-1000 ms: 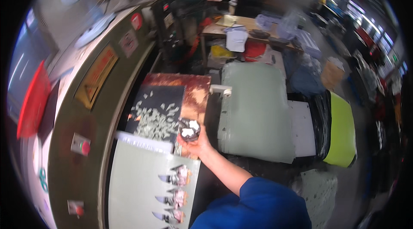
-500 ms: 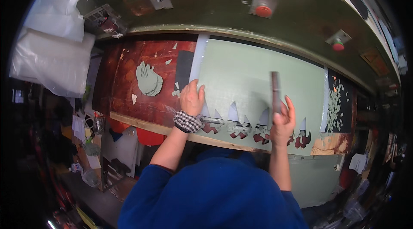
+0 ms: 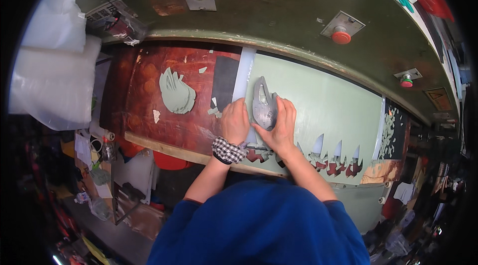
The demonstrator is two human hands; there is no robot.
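Grey die (image 3: 265,110) lies on a pale green sheet (image 3: 323,103), near the sheet's left edge and between the person's two hands. On the machine body (image 3: 269,11) along the far side, a yellow-orange plate (image 3: 438,99) at the far right bears a dark-edged warning triangle; its small lettering is too fine to make out. Toward the far left, a pale label (image 3: 110,11) carries dark printed characters. No brand mark can be made out on the die.

The die's long axis runs from near to far, with its narrow tip pointing far and slightly left and its broader, rounded end near. The right hand (image 3: 280,133) pinches that near end, thumb at the left and fingers along the right side. The left hand (image 3: 235,121) rests at the sheet's left edge, by a whitish strip (image 3: 244,73), its fingers close together; whether it grips anything I cannot tell.

Left of it, a stack of green cut pieces (image 3: 177,95) lies on the red-brown bench (image 3: 144,133).

Among containers, big translucent plastic bags (image 3: 57,78) hang at the far left, and a clear jar (image 3: 107,150) stands nearer; their contents are unclear.
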